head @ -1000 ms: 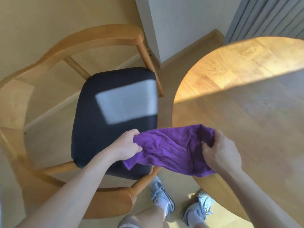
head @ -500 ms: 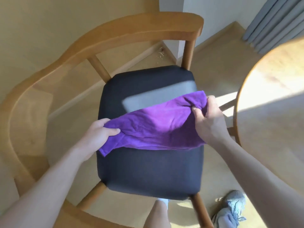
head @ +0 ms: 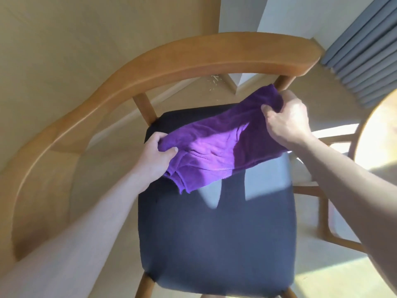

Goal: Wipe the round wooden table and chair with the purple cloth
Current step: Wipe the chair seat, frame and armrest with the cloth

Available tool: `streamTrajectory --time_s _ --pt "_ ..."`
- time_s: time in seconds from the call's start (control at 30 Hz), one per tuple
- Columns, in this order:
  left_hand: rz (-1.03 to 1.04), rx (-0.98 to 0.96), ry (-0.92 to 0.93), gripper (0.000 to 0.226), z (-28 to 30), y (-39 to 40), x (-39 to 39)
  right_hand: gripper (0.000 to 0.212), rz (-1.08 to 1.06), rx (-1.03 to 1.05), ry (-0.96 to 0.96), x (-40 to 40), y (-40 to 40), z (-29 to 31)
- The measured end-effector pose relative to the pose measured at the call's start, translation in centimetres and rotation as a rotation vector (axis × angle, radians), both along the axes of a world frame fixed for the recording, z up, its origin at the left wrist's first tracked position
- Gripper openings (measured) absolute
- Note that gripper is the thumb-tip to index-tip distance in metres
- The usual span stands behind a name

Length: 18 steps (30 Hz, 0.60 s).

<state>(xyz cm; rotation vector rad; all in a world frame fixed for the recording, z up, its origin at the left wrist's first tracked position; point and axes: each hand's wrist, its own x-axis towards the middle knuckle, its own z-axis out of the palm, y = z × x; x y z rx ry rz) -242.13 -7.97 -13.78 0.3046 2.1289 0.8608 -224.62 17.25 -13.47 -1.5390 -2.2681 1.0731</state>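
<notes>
While stretched above dark seat [head: 214, 237] of chair [head: 193, 59]: purple cloth [head: 214, 147] clenched at both ends, left hand [head: 154, 158], right hand [head: 287, 123]. Round table [head: 378, 134] beside.

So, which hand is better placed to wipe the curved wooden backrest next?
Probably the right hand: it grips the purple cloth just under the backrest, near its right end. The left hand holds the cloth lower, over the seat.

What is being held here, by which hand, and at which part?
Both hands hold the purple cloth, stretched above the chair's dark seat: the left hand bunches its near-left end, the right hand grips its far-right end.
</notes>
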Motion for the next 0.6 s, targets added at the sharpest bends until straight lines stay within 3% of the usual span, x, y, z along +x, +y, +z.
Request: streamTrajectory --time_s 0.1,0.2,0.33,0.5,0.6 --pt "-0.219 -0.200 0.094 0.049 -1.5 0.5 -0.1 0.053 0.045 -0.114 -0.169 -0.5 -0.1 -1.4" --pt "-0.398 -0.344 0.262 0.067 -2.4 0.9 0.4 0.056 0.154 -0.019 -0.423 -0.7 -1.5 -2.6" --pt "-0.580 -0.372 0.429 0.076 -3.3 3.1 1.3 0.064 0.319 0.232 -0.514 -0.7 -3.4 -4.7" --pt "-0.606 -0.334 0.421 0.081 -5.2 8.5 2.1 0.085 0.507 0.136 -0.504 -0.7 -2.0 -7.7" --pt "-0.646 -0.431 0.462 0.071 -6.6 10.2 3.9 0.090 0.549 0.175 -0.538 -0.3 -1.0 -8.3"
